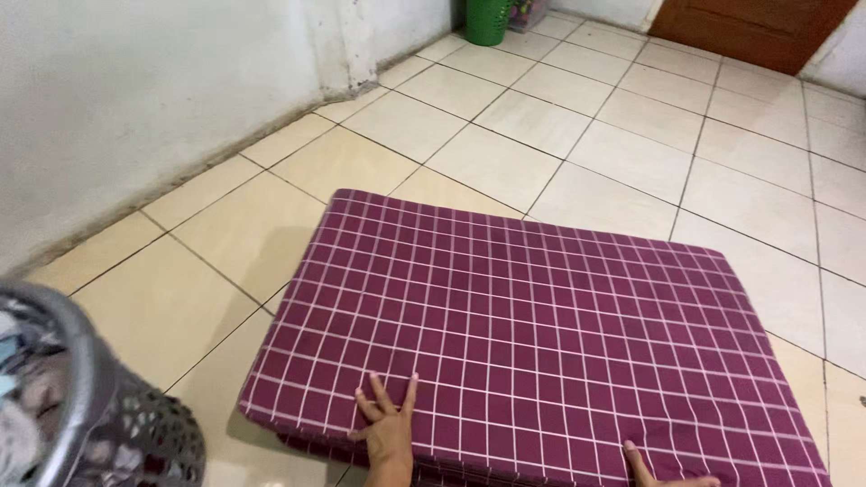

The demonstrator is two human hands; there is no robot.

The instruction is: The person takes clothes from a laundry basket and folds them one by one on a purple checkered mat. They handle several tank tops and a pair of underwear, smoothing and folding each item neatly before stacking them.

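Both hands, left hand (388, 424) and right hand (663, 473), lie flat on the checked mattress (532, 334).

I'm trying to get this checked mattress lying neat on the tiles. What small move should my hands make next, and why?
Probably slide both palms outward over the cover. The left hand lies flat near the front edge of the maroon checked mattress, the right hand at the frame's bottom; both already press the cloth.

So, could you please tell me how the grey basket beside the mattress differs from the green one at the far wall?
The grey perforated plastic basket sits close at the lower left, blurred and cut off by the frame, with cloth inside. The green plastic basket stands far off by the white wall, only its lower part showing, contents unseen. The grey one is near the left hand pressing the maroon checked mattress. Both stand on the tiled floor.
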